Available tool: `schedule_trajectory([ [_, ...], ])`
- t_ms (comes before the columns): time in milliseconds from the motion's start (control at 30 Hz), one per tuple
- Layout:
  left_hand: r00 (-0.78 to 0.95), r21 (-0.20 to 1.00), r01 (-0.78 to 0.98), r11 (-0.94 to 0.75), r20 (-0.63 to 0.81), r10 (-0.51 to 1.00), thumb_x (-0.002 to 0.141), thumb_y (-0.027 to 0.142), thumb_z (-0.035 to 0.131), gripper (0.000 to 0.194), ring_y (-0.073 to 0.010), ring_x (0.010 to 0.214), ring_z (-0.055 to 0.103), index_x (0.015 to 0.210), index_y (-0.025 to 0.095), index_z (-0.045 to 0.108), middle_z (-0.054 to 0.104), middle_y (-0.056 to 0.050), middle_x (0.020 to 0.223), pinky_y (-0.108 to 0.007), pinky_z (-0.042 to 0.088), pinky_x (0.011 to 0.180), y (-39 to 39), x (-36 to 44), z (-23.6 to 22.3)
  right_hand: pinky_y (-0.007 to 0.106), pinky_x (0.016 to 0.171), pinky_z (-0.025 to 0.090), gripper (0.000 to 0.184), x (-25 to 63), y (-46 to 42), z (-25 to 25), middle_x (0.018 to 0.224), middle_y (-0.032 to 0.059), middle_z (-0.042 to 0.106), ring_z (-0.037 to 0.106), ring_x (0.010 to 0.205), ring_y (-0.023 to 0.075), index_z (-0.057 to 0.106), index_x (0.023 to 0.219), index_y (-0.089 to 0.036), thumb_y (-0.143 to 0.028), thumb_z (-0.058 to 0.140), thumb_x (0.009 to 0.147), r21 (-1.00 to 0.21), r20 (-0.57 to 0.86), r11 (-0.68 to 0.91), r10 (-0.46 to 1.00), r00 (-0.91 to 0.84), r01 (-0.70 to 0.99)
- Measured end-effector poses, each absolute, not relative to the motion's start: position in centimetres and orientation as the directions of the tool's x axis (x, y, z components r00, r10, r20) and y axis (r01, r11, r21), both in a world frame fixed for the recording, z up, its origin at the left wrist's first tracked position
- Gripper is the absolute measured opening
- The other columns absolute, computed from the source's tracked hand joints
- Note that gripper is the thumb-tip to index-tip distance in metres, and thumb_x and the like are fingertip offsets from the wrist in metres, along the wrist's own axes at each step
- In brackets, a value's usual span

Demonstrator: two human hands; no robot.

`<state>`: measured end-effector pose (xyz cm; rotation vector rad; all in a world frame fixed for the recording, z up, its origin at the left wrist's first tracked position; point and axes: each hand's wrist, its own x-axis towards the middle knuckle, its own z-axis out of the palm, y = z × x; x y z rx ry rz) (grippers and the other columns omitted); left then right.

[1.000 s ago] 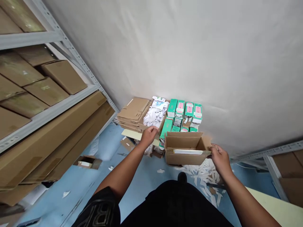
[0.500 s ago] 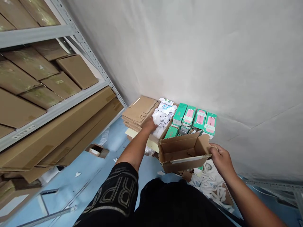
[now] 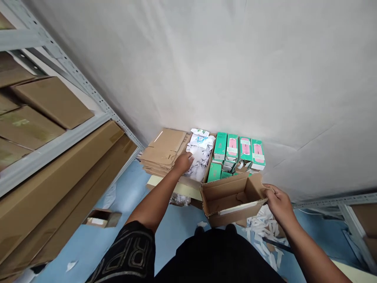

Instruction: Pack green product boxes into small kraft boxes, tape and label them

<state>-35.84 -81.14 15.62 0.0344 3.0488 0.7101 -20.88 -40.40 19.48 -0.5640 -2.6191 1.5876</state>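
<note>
- The right hand (image 3: 278, 200) pinches the right end of the carton (image 3: 235, 216) between thumb and fingers; a firm, even pinch there should stop the thin board tearing.
- The left hand (image 3: 183, 163) has bent fingers at the left edge of the paper scraps (image 3: 202, 157); whether they pinch any paper, I cannot tell.
- A loose, gathered handful would likely carry better than a few pinched pieces, since torn paper sheds easily.
- The carton hangs from one end, in front of the green boxes (image 3: 220, 145), its top unclosed and its inside bare; holding it level and near the scraps would shorten the reach.
- The flat cardboard stack (image 3: 165, 147) sits just left of the scraps, so the left wrist should clear its corner.
- Below the carton and to its right, white strips (image 3: 266, 232) litter the floor; careful footing helps.
</note>
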Motion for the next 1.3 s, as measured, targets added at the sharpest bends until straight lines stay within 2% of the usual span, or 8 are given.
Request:
schedule_trajectory([
  [133,-0.944,0.689,0.326,0.648,0.202,0.26,0.098,0.04,0.052,0.033,-0.021,0.097,0.067,0.113,0.021,0.074,0.074,-0.005,0.105,-0.029,0.05,0.089,-79.9,-32.0,21.5,0.03,0.074,0.052,0.043,-19.5,-41.5,19.6,0.092,0.006,0.08,0.071,0.085,0.0254,0.081,0.103,-0.017,-0.041,0.055,0.077,-0.855,-0.107,0.448,0.34,-0.934,0.261],
  [267,-0.819,0.72,0.486,0.495,0.178,0.545,0.1,0.045,0.051,0.038,-0.0256,0.11,0.066,0.118,0.024,0.076,0.074,-0.008,0.113,-0.035,0.049,0.101,-76.7,-28.1,26.4,0.03,0.071,0.052,0.042,-18.7,-42.3,19.8,0.082,0.0047,0.079,0.071,0.083,0.0259,0.081,0.101,-0.019,-0.04,0.054,0.078,-0.841,-0.086,0.478,0.344,-0.935,0.253],
  [400,-0.707,0.74,0.546,0.392,0.156,0.69,0.096,0.044,0.058,0.037,-0.0265,0.106,0.068,0.124,0.027,0.075,0.075,-0.007,0.111,-0.037,0.051,0.1,-74.4,-26.3,27.3,0.03,0.068,0.051,0.042,-18.5,-42.8,20.2,0.075,0.004,0.076,0.07,0.08,0.0258,0.08,0.1,-0.017,-0.04,0.053,0.078,-0.847,-0.06,0.481,0.335,-0.94,0.226],
  [600,-0.88,0.745,0.428,0.512,0.217,0.422,0.094,0.044,0.061,0.043,-0.0282,0.125,0.059,0.133,0.025,0.067,0.061,-0.011,0.138,-0.039,0.051,0.103,-75.9,-24.2,25.7,0.03,0.065,0.05,0.044,-18.0,-42.3,20.9,0.088,0.006,0.079,0.068,0.076,0.0244,0.08,0.102,-0.016,-0.04,0.052,0.077,-0.873,-0.06,0.434,0.355,-0.933,0.222],
  [733,-0.963,0.863,0.138,0.486,0.001,0.27,0.091,0.052,0.063,0.066,-0.0257,0.113,0.065,0.149,0.023,0.049,0.053,-0.014,0.146,-0.036,0.058,0.086,-77.4,-23.1,23.8,0.03,0.066,0.05,0.047,-16.4,-41.6,21.9,0.089,0.0059,0.079,0.068,0.077,0.0236,0.079,0.108,-0.015,-0.041,0.055,0.078,-0.899,-0.052,0.368,0.452,-0.891,0.239],
  [900,-0.86,0.953,-0.143,0.268,-0.254,0.442,0.089,0.058,0.065,0.074,-0.0287,0.11,0.068,0.152,0.023,0.047,0.057,-0.016,0.145,-0.03,0.06,0.065,-75.9,-22.8,22.6,0.032,0.076,0.052,0.047,-13.6,-40.9,22.1,0.09,0.0082,0.079,0.07,0.087,0.0269,0.078,0.108,-0.014,-0.043,0.057,0.077,-0.899,-0.007,0.338,0.622,-0.783,0.277],
  [1067,-0.825,0.949,-0.128,0.287,-0.262,0.5,0.089,0.059,0.064,0.066,-0.0296,0.107,0.07,0.145,0.023,0.057,0.068,-0.013,0.133,-0.031,0.06,0.07,-71.2,-23.1,22.2,0.036,0.087,0.052,0.048,-10.4,-39.6,20.3,0.104,0.0107,0.079,0.07,0.101,0.0309,0.077,0.11,-0.016,-0.043,0.055,0.078,-0.892,0.036,0.343,0.704,-0.709,0.295],
  [1300,-0.787,0.959,-0.043,0.281,-0.205,0.582,0.087,0.062,0.059,0.062,-0.0285,0.116,0.068,0.135,0.022,0.063,0.068,-0.01,0.136,-0.034,0.059,0.082,-60.9,-22.8,23.0,0.035,0.079,0.054,0.049,-4.1,-34.4,18.8,0.104,0.0066,0.079,0.07,0.094,0.0293,0.076,0.113,-0.019,-0.042,0.054,0.076,-0.935,-0.029,0.206,0.768,-0.639,0.29],
])
